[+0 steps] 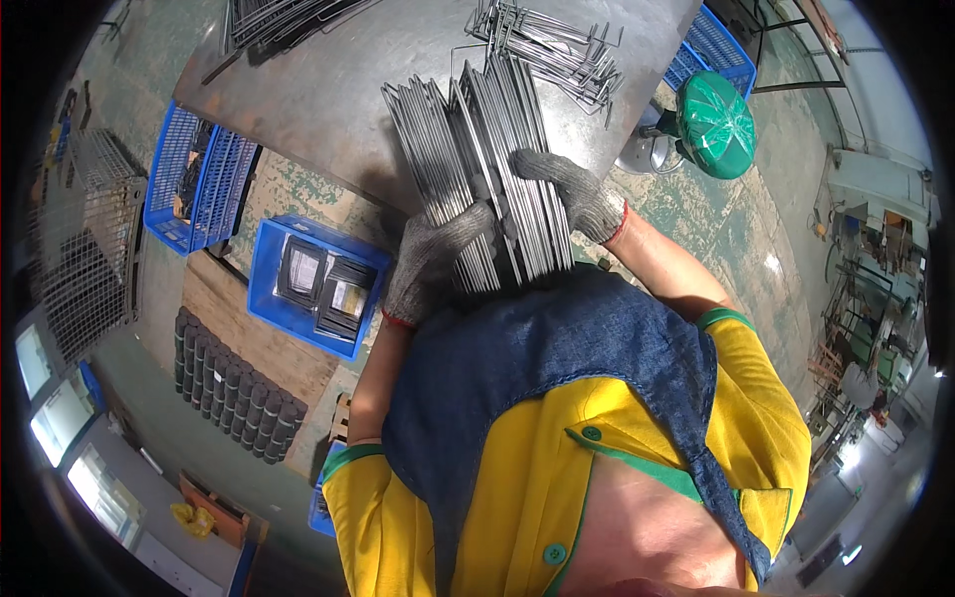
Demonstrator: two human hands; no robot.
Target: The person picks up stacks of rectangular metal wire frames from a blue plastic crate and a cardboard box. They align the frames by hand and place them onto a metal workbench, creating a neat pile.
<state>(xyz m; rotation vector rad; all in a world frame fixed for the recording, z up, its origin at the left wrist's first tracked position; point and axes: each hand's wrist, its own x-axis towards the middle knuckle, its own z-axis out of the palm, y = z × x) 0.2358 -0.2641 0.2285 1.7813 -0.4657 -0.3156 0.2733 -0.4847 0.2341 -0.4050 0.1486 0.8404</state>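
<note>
Wires (509, 139), grey; thin; in two bundles

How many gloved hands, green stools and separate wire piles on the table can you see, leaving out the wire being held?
Gloved hands: 2 (left hand, right hand)
Green stool: 1
Wire piles on the table: 2 (upper-left pile, upper-right pile)
Total: 5
Held wire pieces: excluded, too tightly packed to count.

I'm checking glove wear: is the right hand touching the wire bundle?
Touching. The head view shows the gloved right hand gripping the right side of the wire bundle, overlapping its edge.
</note>
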